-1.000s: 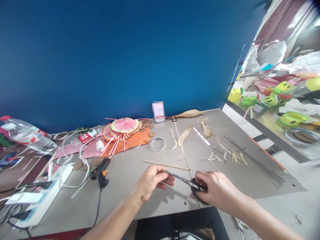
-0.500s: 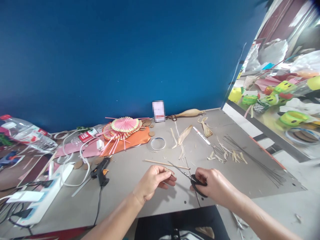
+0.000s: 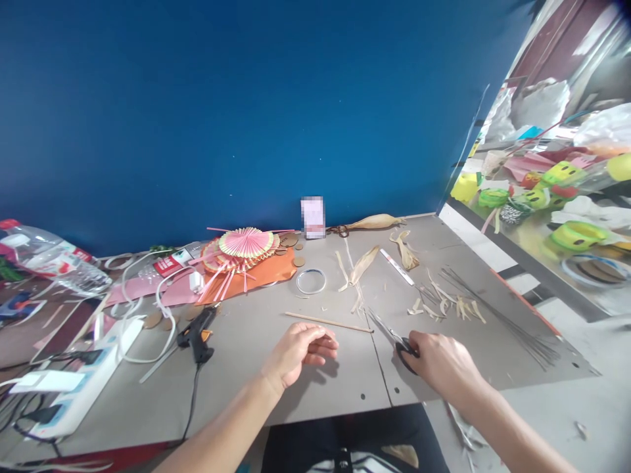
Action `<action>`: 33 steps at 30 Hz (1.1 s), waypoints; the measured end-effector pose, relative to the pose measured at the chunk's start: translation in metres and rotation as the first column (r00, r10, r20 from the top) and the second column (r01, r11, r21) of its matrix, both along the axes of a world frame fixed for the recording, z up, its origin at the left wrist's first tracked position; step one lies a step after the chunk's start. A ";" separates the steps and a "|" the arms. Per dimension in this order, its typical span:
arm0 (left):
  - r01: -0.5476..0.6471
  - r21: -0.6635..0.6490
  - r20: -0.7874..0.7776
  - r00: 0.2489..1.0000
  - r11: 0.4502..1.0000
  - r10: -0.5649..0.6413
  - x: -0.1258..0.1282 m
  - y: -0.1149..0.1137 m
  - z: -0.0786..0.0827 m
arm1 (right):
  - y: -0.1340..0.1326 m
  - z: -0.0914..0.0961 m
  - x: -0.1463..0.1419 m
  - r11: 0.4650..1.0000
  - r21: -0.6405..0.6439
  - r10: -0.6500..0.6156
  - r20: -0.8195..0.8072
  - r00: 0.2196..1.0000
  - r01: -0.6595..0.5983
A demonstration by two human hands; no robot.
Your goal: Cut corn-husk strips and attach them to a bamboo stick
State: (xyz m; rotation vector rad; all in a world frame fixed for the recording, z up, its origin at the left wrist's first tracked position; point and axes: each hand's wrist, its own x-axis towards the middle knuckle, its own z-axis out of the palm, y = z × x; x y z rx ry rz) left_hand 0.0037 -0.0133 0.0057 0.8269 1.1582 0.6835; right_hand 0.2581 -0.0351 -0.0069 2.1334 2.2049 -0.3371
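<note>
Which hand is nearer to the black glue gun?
Left. The left hand is right of the glue gun, not touching it; the right hand, holding scissors, is farther right.

Your view is fairly bright, though the blue wall (image 3: pixel 246 118) darkens toward its top. Your left hand (image 3: pixel 306 351) casts a soft shadow on the desk (image 3: pixel 241 394). Your right edge looks stretched and smeared; the upright card (image 3: pixel 313 217) is pixelated.

- Right hand (image 3: pixel 444 361) grips black-handled scissors (image 3: pixel 400 339), tips near right end of thin stick (image 3: pixel 328 321).
- Left hand (image 3: pixel 303 348) loosely curled, beside stick.
- Glue gun (image 3: pixel 200 340) farther left.
- Marker (image 3: pixel 397 267), pale strips (image 3: pixel 444 305), thin wires (image 3: pixel 513 322) right.
</note>
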 end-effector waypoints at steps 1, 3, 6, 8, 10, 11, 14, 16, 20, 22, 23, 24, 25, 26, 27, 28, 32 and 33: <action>-0.010 0.011 -0.008 1.000 1.000 0.010 0.000 0.000 -0.001 | 0.000 -0.001 0.002 1.000 -0.003 -0.005 0.011 1.000 0.005; -0.030 0.035 -0.031 0.999 0.999 0.031 0.000 0.001 -0.004 | 0.001 -0.002 0.004 1.000 -0.010 -0.006 0.029 1.000 0.007; -0.049 0.080 -0.075 0.996 0.996 0.055 0.000 0.001 -0.007 | 0.003 -0.005 0.007 1.000 -0.007 0.004 0.052 0.999 -0.003; -0.060 0.115 -0.102 0.992 0.992 0.072 0.000 0.001 -0.009 | 0.006 -0.007 0.008 1.000 -0.005 0.020 0.059 0.998 -0.020; -0.077 0.142 -0.121 0.988 0.987 0.094 0.000 0.000 -0.010 | 0.009 -0.006 0.008 0.998 -0.015 0.066 0.062 0.996 -0.065; -0.086 0.151 -0.127 0.986 0.985 0.105 -0.001 0.000 -0.011 | 0.010 -0.004 0.008 0.995 -0.025 0.098 0.062 0.993 -0.097; -0.117 0.147 -0.129 0.982 0.982 0.136 -0.002 -0.001 -0.012 | 0.014 0.007 0.007 0.980 -0.093 0.180 0.048 0.982 -0.175; -0.145 0.123 -0.116 0.980 0.982 0.159 -0.002 -0.002 -0.013 | 0.016 0.017 0.006 0.964 -0.174 0.210 0.027 0.977 -0.202; -0.206 0.055 -0.053 0.976 0.977 0.209 -0.001 -0.002 -0.016 | 0.020 0.031 -0.004 0.958 -0.178 0.221 -0.045 0.974 -0.226; -0.231 0.006 -0.009 0.973 0.973 0.231 0.000 -0.001 -0.018 | 0.023 0.031 -0.017 0.974 -0.044 0.217 -0.079 0.973 -0.221; -0.244 -0.020 0.017 0.969 0.969 0.245 0.001 -0.001 -0.019 | 0.024 0.029 -0.027 0.974 0.022 0.225 -0.098 0.969 -0.224; -0.260 -0.046 0.042 0.964 0.965 0.262 0.002 -0.001 -0.019 | 0.024 0.026 -0.038 0.971 0.058 0.237 -0.123 0.964 -0.232; -0.276 -0.065 0.067 0.958 0.959 0.280 0.003 -0.001 -0.020 | 0.026 0.022 -0.050 0.963 0.089 0.266 -0.149 0.952 -0.255; -0.296 -0.077 0.087 0.949 0.952 0.302 0.005 -0.001 -0.020 | 0.027 0.018 -0.062 0.948 0.130 0.310 -0.166 0.936 -0.291; -0.315 -0.082 0.102 0.941 0.946 0.322 0.006 -0.001 -0.020 | 0.028 0.013 -0.075 0.937 0.158 0.336 -0.163 0.928 -0.312; -0.333 -0.083 0.109 0.934 0.939 0.341 0.006 -0.002 -0.019 | 0.030 0.007 -0.086 0.924 0.186 0.361 -0.148 0.921 -0.333; -0.379 -0.084 0.121 0.914 0.922 0.387 0.007 -0.005 -0.016 | 0.040 -0.014 -0.115 0.917 0.198 0.370 -0.097 0.924 -0.347; -0.387 -0.085 0.130 0.909 0.918 0.395 0.006 -0.006 -0.015 | 0.043 -0.018 -0.117 0.920 0.193 0.363 -0.102 0.926 -0.340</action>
